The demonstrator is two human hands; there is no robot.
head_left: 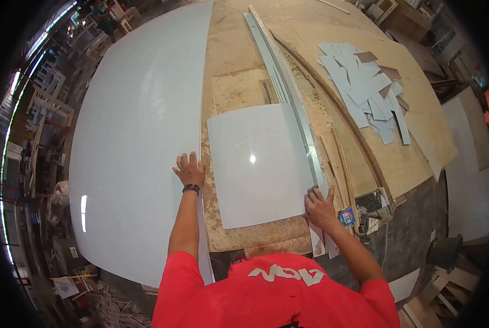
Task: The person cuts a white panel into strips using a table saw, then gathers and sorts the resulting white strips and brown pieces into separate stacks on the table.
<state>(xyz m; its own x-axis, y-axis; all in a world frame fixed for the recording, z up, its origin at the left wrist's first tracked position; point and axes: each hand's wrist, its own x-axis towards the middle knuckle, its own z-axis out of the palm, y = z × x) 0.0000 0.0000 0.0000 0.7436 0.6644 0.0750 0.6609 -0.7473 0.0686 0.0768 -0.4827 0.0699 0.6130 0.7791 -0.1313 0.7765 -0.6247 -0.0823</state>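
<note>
My left hand (189, 169) lies flat, fingers spread, on the right edge of a large glossy white sheet (135, 136) that covers the left of the workbench. My right hand (319, 206) rests at the lower right corner of a smaller white square panel (258, 164), fingers curled on long thin white strips (288, 93) that run along the panel's right side. A black band is on my left wrist. I wear a red shirt.
The chipboard bench top (233, 82) is rough and dusty. A heap of white offcut pieces (365, 90) lies at the far right, thin wooden slats (337, 164) beside the strips. A power tool (373, 210) sits at the bench's right edge. Scrap wood litters the floor.
</note>
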